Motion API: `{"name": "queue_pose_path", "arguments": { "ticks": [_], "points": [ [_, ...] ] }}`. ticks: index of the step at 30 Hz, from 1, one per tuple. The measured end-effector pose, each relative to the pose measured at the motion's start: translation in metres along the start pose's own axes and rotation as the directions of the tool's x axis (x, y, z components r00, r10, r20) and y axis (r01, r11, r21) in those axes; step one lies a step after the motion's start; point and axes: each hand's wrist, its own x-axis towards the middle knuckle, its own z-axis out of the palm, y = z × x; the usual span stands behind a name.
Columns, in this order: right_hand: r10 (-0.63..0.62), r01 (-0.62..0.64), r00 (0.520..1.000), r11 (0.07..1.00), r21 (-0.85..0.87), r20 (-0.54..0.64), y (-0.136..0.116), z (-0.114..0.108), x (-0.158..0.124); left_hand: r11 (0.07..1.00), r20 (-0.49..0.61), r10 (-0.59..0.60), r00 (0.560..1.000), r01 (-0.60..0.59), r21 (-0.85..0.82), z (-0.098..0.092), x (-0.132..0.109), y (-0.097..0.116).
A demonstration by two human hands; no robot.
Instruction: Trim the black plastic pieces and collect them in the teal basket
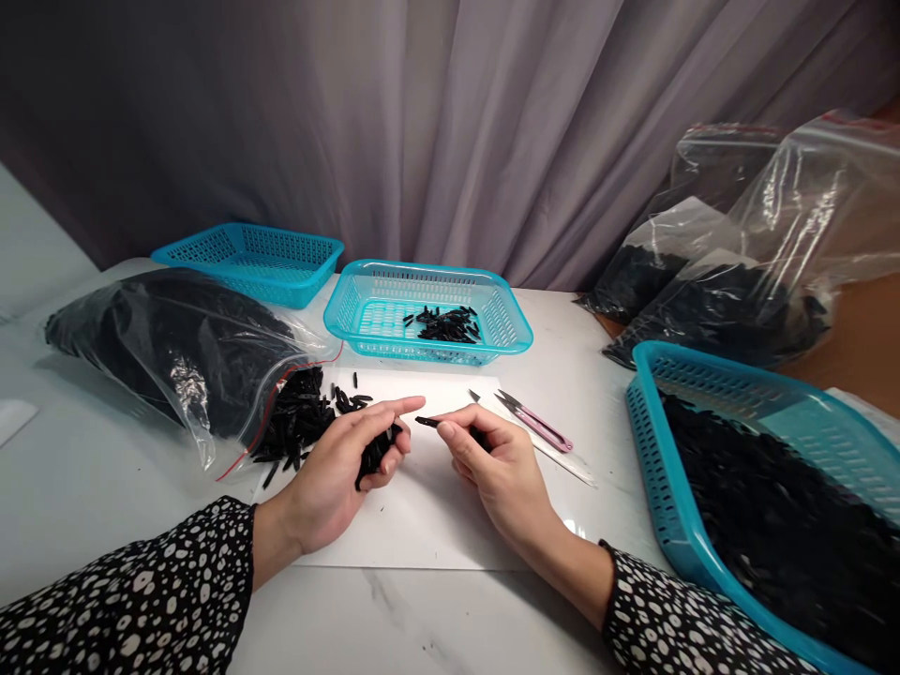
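My left hand [344, 464] is cupped round a handful of small black plastic pieces [376, 448], its forefinger stretched towards the right. My right hand [492, 464] pinches a single black piece [426, 422] between thumb and forefinger, tip pointing at the left hand. Both hands hover over a white sheet [422, 511] on the table. A loose pile of the same black pieces [299, 422] spills from an open clear bag [175, 347] just left of my left hand.
A turquoise basket [506, 323] behind the hands holds some black pieces; another basket [295, 253] stands at the back left. A large basket [651, 469] full of black pieces sits at right. Pink snips [538, 424] lie beside my right hand. More filled bags [724, 291] sit back right.
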Motion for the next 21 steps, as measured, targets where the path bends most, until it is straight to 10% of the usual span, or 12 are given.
{"name": "queue_pose_path", "arguments": {
  "ticks": [13, 21],
  "points": [
    [0.130, -0.173, 0.983, 0.896, 0.409, 0.130, -0.0086, 0.0023, 0.0000, 0.992, 0.042, -0.014, 0.999, 0.009, 0.128, 0.0002, 0.0005, -0.0021],
    [-0.051, 0.056, 0.991, 0.998, -0.042, 0.124, -0.0081, 0.0015, -0.0008, 0.977, 0.076, -0.028, 0.997, 0.011, 0.213, -0.0012, -0.0011, -0.0039]
  ]
}}
